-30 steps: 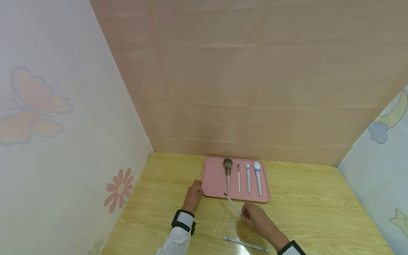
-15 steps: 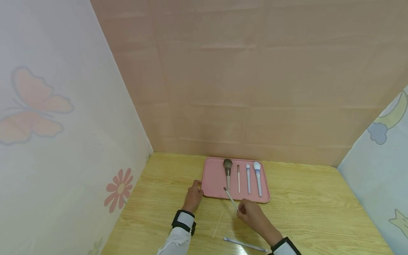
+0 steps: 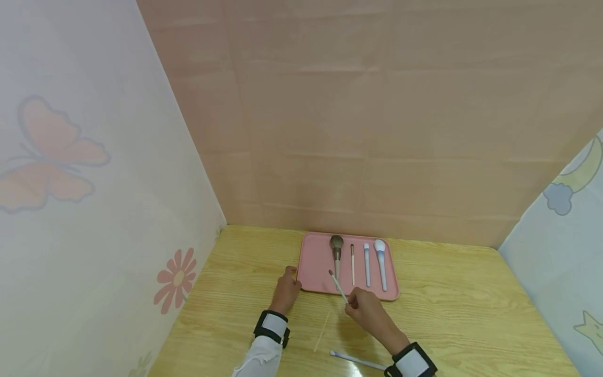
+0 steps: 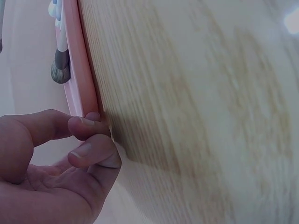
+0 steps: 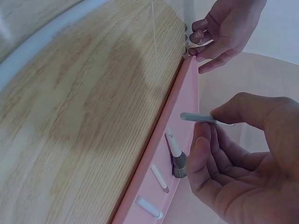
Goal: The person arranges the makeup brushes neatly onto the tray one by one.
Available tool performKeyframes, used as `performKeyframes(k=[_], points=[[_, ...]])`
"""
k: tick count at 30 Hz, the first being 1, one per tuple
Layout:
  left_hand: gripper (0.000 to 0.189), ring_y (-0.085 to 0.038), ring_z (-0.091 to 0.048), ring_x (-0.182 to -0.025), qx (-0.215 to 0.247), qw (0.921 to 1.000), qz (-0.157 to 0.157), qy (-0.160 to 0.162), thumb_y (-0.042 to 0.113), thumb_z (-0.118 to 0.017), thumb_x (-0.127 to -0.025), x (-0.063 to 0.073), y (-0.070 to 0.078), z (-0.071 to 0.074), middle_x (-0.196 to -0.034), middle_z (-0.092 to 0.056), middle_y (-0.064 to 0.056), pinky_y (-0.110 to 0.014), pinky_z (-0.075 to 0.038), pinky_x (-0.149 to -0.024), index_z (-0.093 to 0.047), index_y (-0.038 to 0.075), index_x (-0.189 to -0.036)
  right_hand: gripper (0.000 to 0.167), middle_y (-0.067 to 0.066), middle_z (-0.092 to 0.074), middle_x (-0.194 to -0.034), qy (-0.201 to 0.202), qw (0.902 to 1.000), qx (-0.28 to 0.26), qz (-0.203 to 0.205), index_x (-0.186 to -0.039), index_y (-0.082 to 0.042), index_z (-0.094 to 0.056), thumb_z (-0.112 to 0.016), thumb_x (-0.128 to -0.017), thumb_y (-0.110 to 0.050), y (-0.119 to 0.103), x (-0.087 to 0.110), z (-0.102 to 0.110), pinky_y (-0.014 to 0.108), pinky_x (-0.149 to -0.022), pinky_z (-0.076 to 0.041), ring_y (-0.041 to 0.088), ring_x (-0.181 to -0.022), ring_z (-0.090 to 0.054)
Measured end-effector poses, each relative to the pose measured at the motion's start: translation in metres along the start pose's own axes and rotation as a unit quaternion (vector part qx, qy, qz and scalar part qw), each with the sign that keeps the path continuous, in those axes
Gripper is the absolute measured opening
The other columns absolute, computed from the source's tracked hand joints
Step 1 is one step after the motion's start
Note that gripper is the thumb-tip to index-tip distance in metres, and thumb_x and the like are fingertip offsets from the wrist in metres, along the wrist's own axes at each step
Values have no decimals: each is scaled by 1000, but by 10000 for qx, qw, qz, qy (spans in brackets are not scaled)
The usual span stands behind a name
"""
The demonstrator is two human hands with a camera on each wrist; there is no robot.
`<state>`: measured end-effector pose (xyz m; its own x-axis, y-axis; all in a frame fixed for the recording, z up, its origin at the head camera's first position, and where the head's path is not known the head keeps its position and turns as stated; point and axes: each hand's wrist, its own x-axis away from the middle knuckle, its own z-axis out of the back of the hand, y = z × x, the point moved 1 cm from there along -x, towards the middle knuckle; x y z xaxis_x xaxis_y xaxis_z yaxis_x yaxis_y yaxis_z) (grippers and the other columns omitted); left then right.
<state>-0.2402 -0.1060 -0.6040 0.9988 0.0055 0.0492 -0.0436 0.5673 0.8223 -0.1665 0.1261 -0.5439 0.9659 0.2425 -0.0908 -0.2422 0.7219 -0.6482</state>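
Pinched between the thumb and fingers of my right hand (image 3: 372, 313) is a slim pale-handled makeup brush (image 3: 336, 281). Its small dark tip points away, over the front part of the pink tray (image 3: 314, 262). The right wrist view shows the handle end of this brush (image 5: 196, 117) sticking out of the pinch. My left hand (image 3: 286, 292) holds the tray's near left corner, its fingertips curled against the rim (image 4: 80, 77). On the tray lie a big dark-bristled brush (image 3: 336, 246), a thin brush (image 3: 353, 266), a small blue-white brush (image 3: 367, 266) and a fluffy white brush (image 3: 381, 264), side by side.
Another blue-white brush (image 3: 355, 359) lies on the wooden table (image 3: 452, 303) near the front, partly behind my right wrist strap. A thin pale strip (image 3: 322, 331) lies left of it. A brown backdrop (image 3: 358, 131) and patterned side panels (image 3: 118, 209) surround the table.
My right hand has moved forward and slightly left with the makeup brush, bringing its tip farther over the tray. The left hand stays at the tray's corner.
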Motion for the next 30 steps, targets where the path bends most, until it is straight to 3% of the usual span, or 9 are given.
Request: performKeyframes(k=[12, 17, 30], points=[[36, -13, -40, -55, 140, 9999, 10, 68, 0, -53, -93, 2, 2, -1, -69, -50, -3, -27, -31, -50, -47, -6, -128, 5, 0, -58, -71, -47, 9998, 38, -182, -84, -3, -61, -67, -85, -3, -5, -10, 0, 21, -49, -40, 8, -57, -48], [29, -14, -41, -56, 219, 9997, -5, 97, -1, -53, -92, 5, 6, 1, -69, -50, -4, -28, -32, -50, -48, -5, -120, 8, -1, -56, -69, 134, 9996, 121, -201, -82, -5, -61, -68, -84, -2, -6, -15, 0, 21, -49, -38, 8, -57, -46], [34, -11, -36, -54, 140, 9997, -166, 57, -2, -53, -92, 3, 4, 0, -65, -42, 2, -25, -28, -48, -51, -1, -125, 9, 1, -60, -71, 239, 9994, 29, -261, -82, -4, -62, -71, -85, -5, -12, -27, 1, 22, -53, -43, 9, -60, -51]])
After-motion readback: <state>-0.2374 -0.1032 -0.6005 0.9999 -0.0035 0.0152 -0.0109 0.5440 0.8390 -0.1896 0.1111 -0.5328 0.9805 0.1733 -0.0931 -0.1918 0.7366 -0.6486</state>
